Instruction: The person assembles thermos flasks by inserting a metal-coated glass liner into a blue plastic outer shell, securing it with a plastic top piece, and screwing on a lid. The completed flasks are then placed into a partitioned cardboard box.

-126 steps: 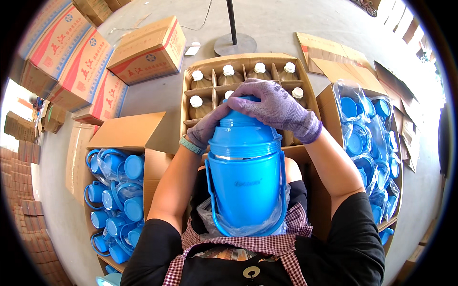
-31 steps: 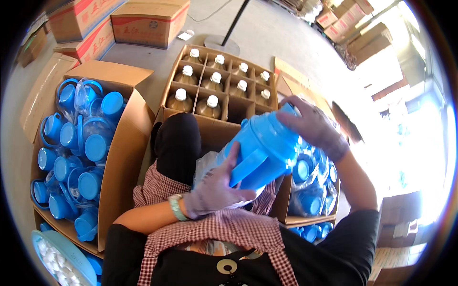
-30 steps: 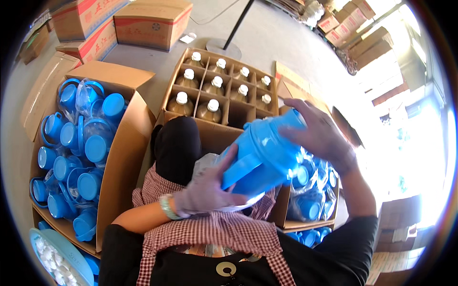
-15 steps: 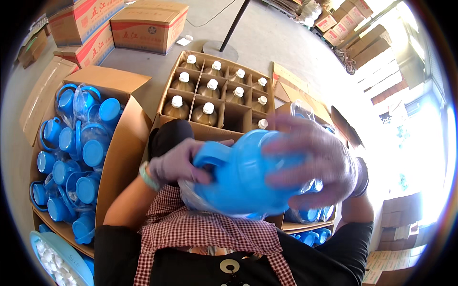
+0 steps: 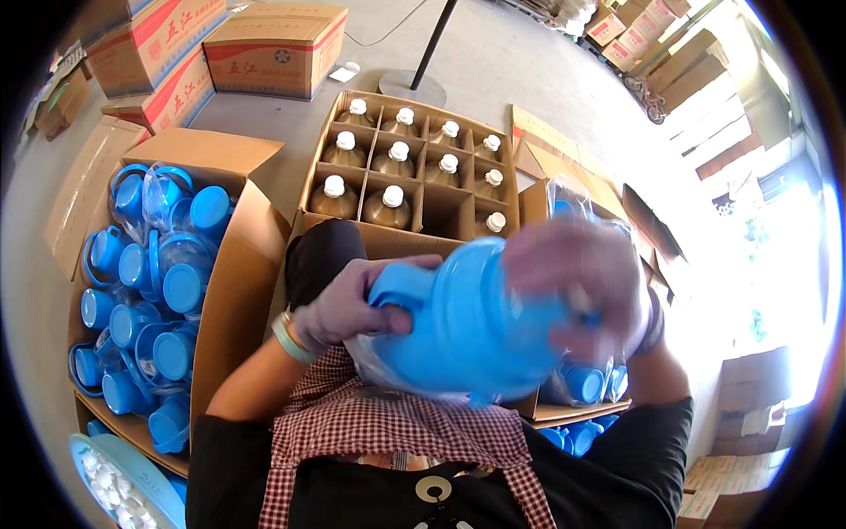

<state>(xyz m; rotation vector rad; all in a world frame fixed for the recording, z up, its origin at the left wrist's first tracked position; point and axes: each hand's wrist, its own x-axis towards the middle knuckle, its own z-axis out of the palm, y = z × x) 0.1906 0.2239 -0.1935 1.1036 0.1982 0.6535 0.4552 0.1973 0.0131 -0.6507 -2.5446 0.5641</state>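
A large blue plastic jug point(image 5: 449, 326) lies tilted in front of my chest, its capped end pointing right. Clear plastic shows along its lower left side. My left hand point(image 5: 357, 304), in a purple glove, is closed around the jug's handle. At the other end, my gloved right hand point(image 5: 586, 273) wraps over the cap, its fingers smeared by motion. Just beyond the jug stands a divided carton point(image 5: 374, 234) of brown bottles point(image 5: 389, 209) with white caps. One compartment point(image 5: 447, 212) in its near row holds no bottle.
At the left, an open carton point(image 5: 233, 273) is filled with blue-capped jugs point(image 5: 183, 287). Below it sits a light-blue basin point(image 5: 150, 472) of white caps point(image 5: 110, 489). More jugs point(image 5: 584, 383) fill a carton at the right. Closed cartons point(image 5: 275, 53) and a pole point(image 5: 432, 44) stand farther off.
My right hand has shifted around the jug's cap end, still blurred. My left hand keeps its hold on the handle. The whole view has moved slightly.
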